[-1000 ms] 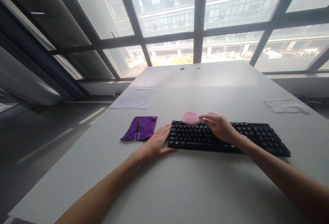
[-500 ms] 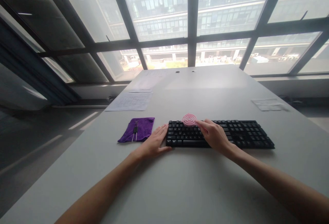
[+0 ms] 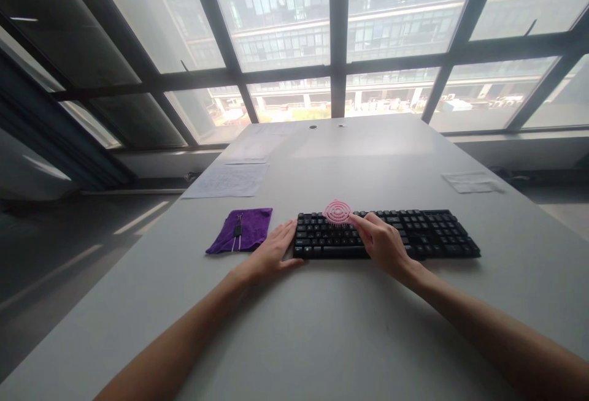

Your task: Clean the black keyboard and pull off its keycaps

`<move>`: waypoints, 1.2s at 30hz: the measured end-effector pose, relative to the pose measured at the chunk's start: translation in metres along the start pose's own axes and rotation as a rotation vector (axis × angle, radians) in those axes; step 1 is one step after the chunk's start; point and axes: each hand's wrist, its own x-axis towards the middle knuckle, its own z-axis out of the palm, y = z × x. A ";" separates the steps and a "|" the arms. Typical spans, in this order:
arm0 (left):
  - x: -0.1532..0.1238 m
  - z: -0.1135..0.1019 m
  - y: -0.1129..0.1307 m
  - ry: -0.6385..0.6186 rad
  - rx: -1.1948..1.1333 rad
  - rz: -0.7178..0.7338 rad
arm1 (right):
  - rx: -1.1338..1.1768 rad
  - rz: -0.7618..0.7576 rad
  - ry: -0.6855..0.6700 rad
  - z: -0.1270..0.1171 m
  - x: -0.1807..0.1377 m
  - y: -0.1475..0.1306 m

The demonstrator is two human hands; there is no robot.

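A black keyboard (image 3: 427,235) lies lengthwise across the white desk. My left hand (image 3: 275,249) rests flat against its left end, with the fingers stretched along that side and the thumb apart at the front corner. My right hand (image 3: 384,244) is closed round the handle of a pink hairbrush (image 3: 337,211) with a round head of concentric rings. The brush's bristles point down at the upper keys on the keyboard's left part. Most of the handle is hidden in my fingers. Left of my left hand lies a purple cloth (image 3: 254,229) with a black binder clip (image 3: 237,230) on it.
Sheets of paper (image 3: 225,181) lie at the desk's left edge. On the right is a flat, pale packet or tissue (image 3: 472,182). The white desk (image 3: 340,321) reaches back to large windows (image 3: 285,15), with two small round holes near its far end.
The view has shifted slightly, so everything sits a little further left in it. The brush stays over nearly the same keys, and both hands keep their hold and pose.
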 end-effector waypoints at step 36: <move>-0.002 0.003 -0.006 0.012 -0.007 0.000 | 0.058 -0.120 -0.049 -0.007 -0.004 -0.007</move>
